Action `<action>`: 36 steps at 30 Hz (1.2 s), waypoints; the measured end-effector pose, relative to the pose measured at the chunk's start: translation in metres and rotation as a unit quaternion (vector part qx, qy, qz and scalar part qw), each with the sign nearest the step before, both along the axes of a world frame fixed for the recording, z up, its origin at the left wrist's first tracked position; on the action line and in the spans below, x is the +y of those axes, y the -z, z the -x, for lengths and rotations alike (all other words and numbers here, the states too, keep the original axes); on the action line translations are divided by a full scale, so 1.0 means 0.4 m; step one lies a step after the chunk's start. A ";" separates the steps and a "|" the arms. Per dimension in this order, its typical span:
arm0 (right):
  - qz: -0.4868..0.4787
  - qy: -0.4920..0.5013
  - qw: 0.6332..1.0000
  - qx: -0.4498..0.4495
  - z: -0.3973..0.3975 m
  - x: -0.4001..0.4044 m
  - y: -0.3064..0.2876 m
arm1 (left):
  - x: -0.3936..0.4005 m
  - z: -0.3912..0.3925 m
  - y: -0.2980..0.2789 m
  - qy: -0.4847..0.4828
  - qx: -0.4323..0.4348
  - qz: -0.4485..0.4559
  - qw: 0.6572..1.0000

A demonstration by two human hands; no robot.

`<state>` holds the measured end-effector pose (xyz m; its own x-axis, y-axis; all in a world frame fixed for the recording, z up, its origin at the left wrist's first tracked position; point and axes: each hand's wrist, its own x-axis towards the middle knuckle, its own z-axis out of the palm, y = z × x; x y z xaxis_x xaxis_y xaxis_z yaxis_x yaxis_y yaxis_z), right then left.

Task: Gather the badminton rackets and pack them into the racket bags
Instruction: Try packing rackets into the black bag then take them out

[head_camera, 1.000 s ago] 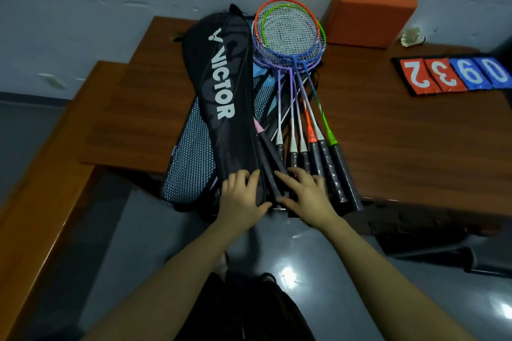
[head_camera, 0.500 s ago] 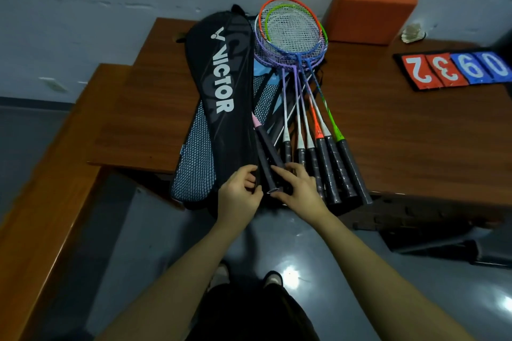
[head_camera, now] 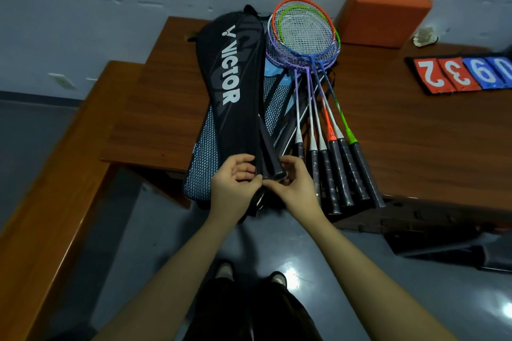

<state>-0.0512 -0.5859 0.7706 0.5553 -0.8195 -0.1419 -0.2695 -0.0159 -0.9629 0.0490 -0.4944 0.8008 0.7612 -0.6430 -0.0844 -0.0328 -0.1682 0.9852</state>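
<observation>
Right at the table's (head_camera: 166, 108) near edge lies the black bag (head_camera: 232, 86), lettered VICTOR in white, with its narrow end toward the person. A dark racket handle (head_camera: 270, 158) pokes up along that end, its butt at the bag's mouth. The left hand (head_camera: 235, 188) grips the bag's end, fingers curled round the fabric; the right hand (head_camera: 295, 188) pinches at the handle's butt from the other side. How far the racket sits inside the bag cannot be told. Under the black bag lies a blue mesh bag (head_camera: 202, 171), its end hanging over the table edge. Just beside, to the right, a fan of loose rackets (head_camera: 329, 144) rests on the table: stacked heads with orange, green, purple and blue frames, black grips overhanging the edge. Farther back stands an orange block (head_camera: 385, 16), and at the right lie score cards (head_camera: 460, 75).
</observation>
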 end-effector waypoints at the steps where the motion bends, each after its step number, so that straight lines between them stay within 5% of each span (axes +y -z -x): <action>1: 0.004 0.004 1.000 0.003 -0.009 0.007 -0.005 | 0.002 -0.005 -0.006 -0.003 0.008 0.006 1.000; 7: -0.171 -0.013 0.975 -0.142 -0.007 0.010 -0.045 | 0.015 -0.048 -0.043 -0.028 0.080 0.054 0.995; 16: -0.401 -0.055 0.897 -0.177 -0.041 -0.004 -0.076 | 0.037 -0.093 -0.081 -0.042 0.139 0.077 0.986; 27: -0.327 -0.009 0.930 -0.169 -0.115 0.027 -0.104 | 0.045 -0.114 -0.121 -0.008 0.068 0.056 0.996; 29: -0.327 0.003 0.929 -0.172 -0.107 0.032 -0.098 | 0.051 -0.111 -0.109 0.017 0.001 0.034 0.999; 32: -0.343 0.007 0.923 -0.177 -0.094 0.029 -0.090 | 0.055 -0.104 -0.057 0.064 -0.212 -0.113 0.969; 36: -0.313 0.011 0.941 -0.129 -0.089 0.014 -0.080 | 0.057 -0.110 -0.001 0.102 -0.213 -0.165 0.958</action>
